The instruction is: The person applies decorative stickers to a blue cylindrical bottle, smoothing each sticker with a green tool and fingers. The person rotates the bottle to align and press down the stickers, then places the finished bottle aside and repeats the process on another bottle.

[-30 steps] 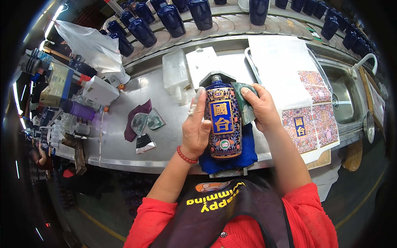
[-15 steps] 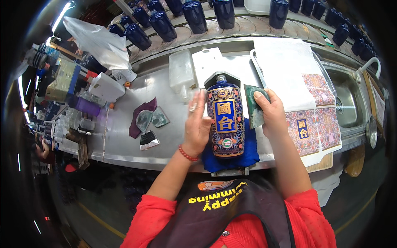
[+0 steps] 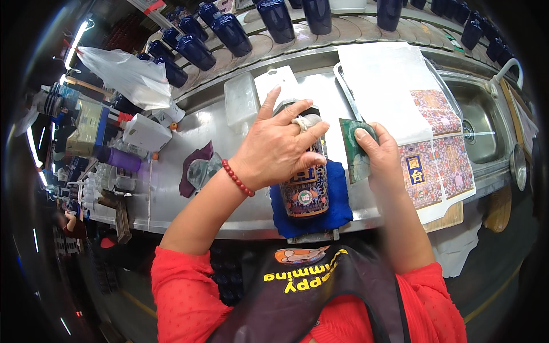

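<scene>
A dark blue bottle (image 3: 305, 194) with a dense floral decal lies on its back on a blue cloth (image 3: 339, 197), its neck pointing away from me. My left hand (image 3: 274, 143) is over its upper half with the fingers spread, hiding the neck and much of the decal. Whether the fingertips touch the glass I cannot tell. To the right of the bottle, my right hand (image 3: 380, 151) pinches a thin, flat green scraper (image 3: 352, 151) between thumb and fingers, held apart from the bottle.
Decal sheets (image 3: 437, 171) on white paper (image 3: 380, 86) lie at the right, before a metal sink (image 3: 469, 108). A clear plastic container (image 3: 239, 97) and a dark purple cloth (image 3: 191, 171) are on the left. Blue bottles (image 3: 274, 20) line a slatted conveyor (image 3: 343, 26) beyond.
My left hand has swung from beside the bottle to over its upper part, fingers spreading. My right hand still holds the green scraper, slightly lower.
</scene>
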The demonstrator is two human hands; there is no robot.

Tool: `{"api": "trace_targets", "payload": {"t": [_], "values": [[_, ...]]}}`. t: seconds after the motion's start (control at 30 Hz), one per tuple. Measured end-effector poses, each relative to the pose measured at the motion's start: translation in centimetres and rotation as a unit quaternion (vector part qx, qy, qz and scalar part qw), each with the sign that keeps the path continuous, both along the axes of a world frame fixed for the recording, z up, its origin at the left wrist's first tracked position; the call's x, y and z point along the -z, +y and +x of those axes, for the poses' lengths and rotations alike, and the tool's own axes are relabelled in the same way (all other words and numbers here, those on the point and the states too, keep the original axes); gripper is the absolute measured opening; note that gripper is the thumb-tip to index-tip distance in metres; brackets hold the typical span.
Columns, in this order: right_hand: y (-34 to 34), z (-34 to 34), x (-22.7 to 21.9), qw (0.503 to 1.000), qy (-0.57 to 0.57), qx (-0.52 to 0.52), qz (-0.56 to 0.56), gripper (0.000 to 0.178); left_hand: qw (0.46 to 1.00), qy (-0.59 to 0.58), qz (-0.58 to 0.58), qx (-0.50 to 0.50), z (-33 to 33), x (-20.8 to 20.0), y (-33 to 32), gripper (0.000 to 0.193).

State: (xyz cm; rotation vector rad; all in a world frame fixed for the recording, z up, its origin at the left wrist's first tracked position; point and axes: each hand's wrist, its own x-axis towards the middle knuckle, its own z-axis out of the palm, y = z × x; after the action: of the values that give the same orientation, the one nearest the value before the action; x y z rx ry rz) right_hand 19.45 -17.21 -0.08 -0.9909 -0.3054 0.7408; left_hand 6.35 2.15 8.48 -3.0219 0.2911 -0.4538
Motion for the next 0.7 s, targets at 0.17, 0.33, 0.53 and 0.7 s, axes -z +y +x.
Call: {"api": "trace_targets", "payload": {"t": [0.17,0.33,0.53,0.7], "values": [[1.6,-0.5,0.1,0.994,-0.071,-0.084,0.007,0.014,0.984,-0.094,-0.139,-0.054,-2.3,2.0,1.4,0.056],[2.8,-1.6,-2.4,0.813,-0.568,0.073,-0.102,0.015,0.926,-0.12,-0.334,-0.132,-6.4,6.1,0.2,0.077],[0.6,-1.6,-5.4,0.733,-0.628,-0.254,0.056,0.025,0.89,-0.133,-0.41,-0.149,-10.2,9.6,-4.4,0.094],[1.3,0.4,-2.3,0.803,-0.588,-0.09,-0.039,0.027,0.942,-0.113,-0.255,-0.189,-11.1,9.7,-7.8,0.109]]}}
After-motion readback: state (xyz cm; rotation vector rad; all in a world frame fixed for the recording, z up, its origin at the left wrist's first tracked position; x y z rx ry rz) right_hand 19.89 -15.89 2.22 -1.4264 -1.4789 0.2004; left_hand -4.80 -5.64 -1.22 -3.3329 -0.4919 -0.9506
